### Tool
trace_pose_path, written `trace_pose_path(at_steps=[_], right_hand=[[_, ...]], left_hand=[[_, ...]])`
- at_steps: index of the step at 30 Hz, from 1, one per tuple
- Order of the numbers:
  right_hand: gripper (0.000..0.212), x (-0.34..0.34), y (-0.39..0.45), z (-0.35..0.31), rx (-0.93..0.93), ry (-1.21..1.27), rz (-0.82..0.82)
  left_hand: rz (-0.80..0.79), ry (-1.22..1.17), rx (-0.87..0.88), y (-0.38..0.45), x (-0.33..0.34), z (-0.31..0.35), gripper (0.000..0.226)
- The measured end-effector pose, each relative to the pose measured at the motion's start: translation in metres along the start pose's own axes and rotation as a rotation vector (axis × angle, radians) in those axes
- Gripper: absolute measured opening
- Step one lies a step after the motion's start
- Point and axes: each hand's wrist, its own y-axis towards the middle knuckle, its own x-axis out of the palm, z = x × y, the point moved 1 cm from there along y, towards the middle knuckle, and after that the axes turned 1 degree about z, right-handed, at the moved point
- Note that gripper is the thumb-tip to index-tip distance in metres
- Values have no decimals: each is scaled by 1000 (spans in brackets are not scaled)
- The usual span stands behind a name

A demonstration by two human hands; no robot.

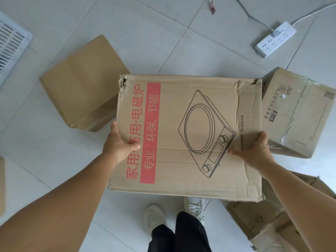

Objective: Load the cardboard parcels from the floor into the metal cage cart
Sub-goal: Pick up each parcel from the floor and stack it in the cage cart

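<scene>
A wide, flat cardboard parcel with a red printed band and a line drawing of a cooker is held above the floor in front of me. My left hand grips its left edge, thumb on top. My right hand grips its right edge, thumb lying on the top face. A plain parcel lies on the floor at the left. A printed, taped parcel sits on the floor at the right. Another parcel lies at the lower right under my arm. The metal cage cart is not in view.
A white power strip with a plug and cables lies on the tiled floor at the upper right. A white slatted grille shows at the left edge. My two shoes stand below the held parcel. A cardboard edge pokes in at far left.
</scene>
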Motion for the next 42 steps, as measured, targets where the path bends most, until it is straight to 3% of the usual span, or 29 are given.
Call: trace_pose_path(at_steps=[7, 14, 19, 28, 31, 35, 39, 42], right_hand=[[112, -8, -18, -5, -56, 71, 36], [116, -45, -74, -53, -174, 81, 84], [121, -78, -130, -108, -289, 121, 91], [125, -115, -255, -216, -525, 128, 108], [123, -115, -295, -252, -603, 111, 107], [126, -110, -346, -298, -707, 90, 72], [125, -106, -395, -341, -811, 57, 18], [125, -99, -429, -368, -913, 64, -43]], left_hand=[[23, -63, 28, -20, -18, -1, 71], [96, -99, 63, -69, -88, 16, 105], [176, -155, 83, -120, -157, 28, 109], [337, -339, 153, -218, -290, 26, 72], [413, -403, 163, -253, -333, 16, 79], [523, -459, 147, -300, -382, -3, 60], [635, -536, 125, -343, -418, -30, 75], [742, -591, 105, -376, -436, -51, 62]])
